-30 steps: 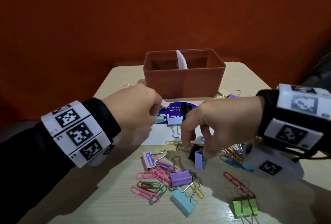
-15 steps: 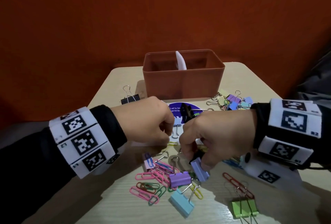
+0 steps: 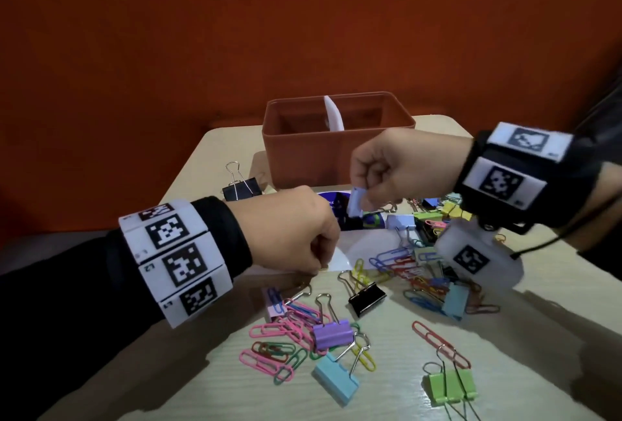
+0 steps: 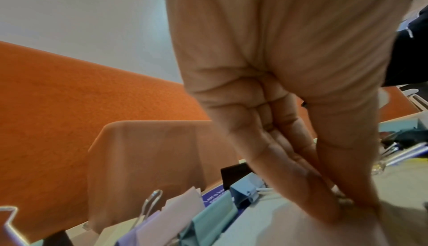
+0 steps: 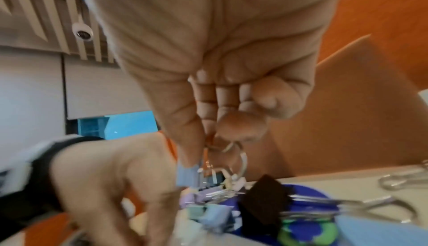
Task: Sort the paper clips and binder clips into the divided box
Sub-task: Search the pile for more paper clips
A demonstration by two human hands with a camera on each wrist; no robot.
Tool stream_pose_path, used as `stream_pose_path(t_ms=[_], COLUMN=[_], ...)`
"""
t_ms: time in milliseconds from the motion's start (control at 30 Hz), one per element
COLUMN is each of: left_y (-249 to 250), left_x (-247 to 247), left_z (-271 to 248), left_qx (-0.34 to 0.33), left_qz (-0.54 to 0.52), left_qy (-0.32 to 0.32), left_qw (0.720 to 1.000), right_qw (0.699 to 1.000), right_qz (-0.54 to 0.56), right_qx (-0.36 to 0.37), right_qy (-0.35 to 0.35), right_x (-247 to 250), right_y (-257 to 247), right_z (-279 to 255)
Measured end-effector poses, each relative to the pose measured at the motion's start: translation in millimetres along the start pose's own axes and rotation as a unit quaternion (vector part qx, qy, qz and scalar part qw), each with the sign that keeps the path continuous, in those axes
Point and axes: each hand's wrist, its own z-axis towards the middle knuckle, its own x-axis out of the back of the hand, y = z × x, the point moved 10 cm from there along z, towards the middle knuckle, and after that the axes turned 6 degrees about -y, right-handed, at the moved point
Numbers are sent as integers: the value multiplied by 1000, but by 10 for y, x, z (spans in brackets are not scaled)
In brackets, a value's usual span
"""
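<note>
The right hand (image 3: 397, 168) hangs in front of the box (image 3: 338, 148), fingers curled, pinching a pale blue binder clip (image 3: 356, 203) by its wire handles; the clip dangles clear of the tabletop (image 3: 505, 370). In the right wrist view the thumb and forefinger meet on the wire loop (image 5: 228, 148), with the blue body (image 5: 188, 175) hanging below. The left hand (image 3: 292, 228) sits low near the middle of the tabletop, fingers bunched and tips pressed together at a small clip on the white sheet (image 3: 363, 245); the left wrist view is too blurred to tell what kind of clip it is.

The box stands at the far edge of the tabletop, a white divider (image 3: 334, 114) splitting it into left and right halves; what lies inside cannot be seen. A black binder clip (image 3: 242, 190) sits just left of the box.

Near the middle lies another black binder clip (image 3: 367, 297), and toward the near edge a purple one (image 3: 333, 333), a light blue one (image 3: 335, 377) and a green one (image 3: 451, 387). Pink paper clips (image 3: 279, 333) tangle around the purple one. A red paper clip (image 3: 434, 339) lies just above the green clip. More mixed clips (image 3: 427, 272) heap up toward the right edge, under the right wrist.
</note>
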Motion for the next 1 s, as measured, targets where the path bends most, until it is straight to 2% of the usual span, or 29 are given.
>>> stream_pose_path(t_ms=[100, 200, 300, 433, 533, 733, 1000], left_y=[28, 6, 11, 22, 15, -41, -100], left_x=[1, -33, -55, -77, -33, 7, -149], left_z=[-10, -8, 13, 46, 41, 7, 86], left_qx=[2, 20, 24, 23, 16, 20, 40], left_qz=[7, 2, 6, 16, 12, 28, -9], left_qy=[5, -4, -12, -18, -3, 7, -74], left_qw=[1000, 1000, 1000, 999, 1000, 999, 996], right_qw=[998, 995, 992, 982, 970, 951, 951], right_qz=[-20, -62, -128, -160, -187, -258, -251], right_qx=[-31, -34, -1, 28, 36, 62, 42], right_qy=[52, 66, 13, -96, -149, -162, -174], right_x=[57, 57, -76, -471, -667, -749, -820], right_y=[150, 151, -9, -188, -253, -418, -375], right_z=[93, 64, -44, -174, -199, -191, -149])
